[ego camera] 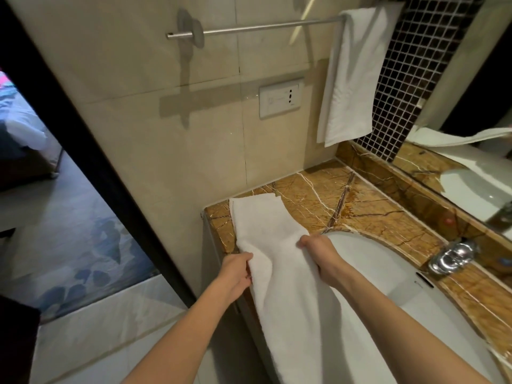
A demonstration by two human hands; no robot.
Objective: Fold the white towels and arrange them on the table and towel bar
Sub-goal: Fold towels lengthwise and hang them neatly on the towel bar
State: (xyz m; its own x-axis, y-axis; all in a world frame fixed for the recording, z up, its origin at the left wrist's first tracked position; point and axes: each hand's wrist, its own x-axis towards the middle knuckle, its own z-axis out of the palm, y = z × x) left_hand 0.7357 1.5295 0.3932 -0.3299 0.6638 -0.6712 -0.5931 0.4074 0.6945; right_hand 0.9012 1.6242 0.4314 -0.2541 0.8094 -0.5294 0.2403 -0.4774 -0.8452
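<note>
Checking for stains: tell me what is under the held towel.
The towel lies with its far end on the counter; the rest drapes over the counter's edge and part of the sink. The surface it covers cannot be seen.

One long white towel (266, 225), narrow-folded, far end flat on the tabletop (360, 200) corner, remainder trailing over its front edge; second white towel (349, 79) draped over the towel bar (263, 26), right end.
</note>
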